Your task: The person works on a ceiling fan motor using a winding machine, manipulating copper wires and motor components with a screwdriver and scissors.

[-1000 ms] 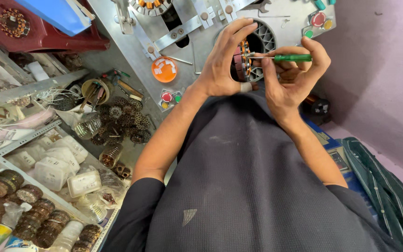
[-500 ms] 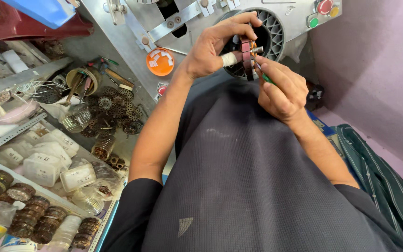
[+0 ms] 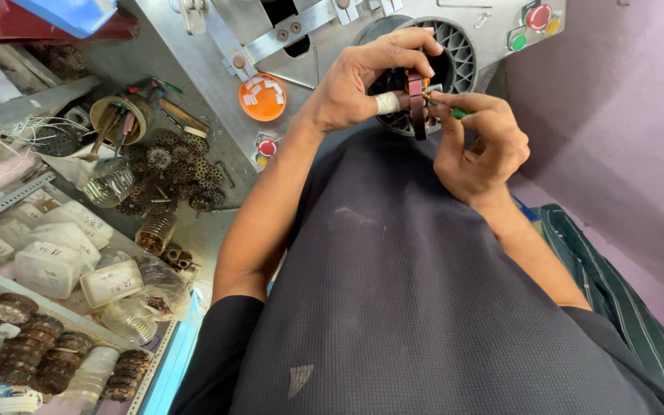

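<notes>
now edge-on, stator ring (image 3: 416, 104), green tool (image 3: 459, 113) hidden

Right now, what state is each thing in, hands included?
left hand: closed around the dark ring-shaped part, taped finger against it
right hand: gripping the green-handled tool, tip at the part
orange dish: holding white pieces
clear jars: lying tipped on the bench

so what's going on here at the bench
A person holds a small dark ring-shaped part edge-on in the left hand, thumb bandaged, and works at it with a green-handled tool in the right hand. Behind stands a grey metal machine; similar wound parts are piled on the bench.
</notes>
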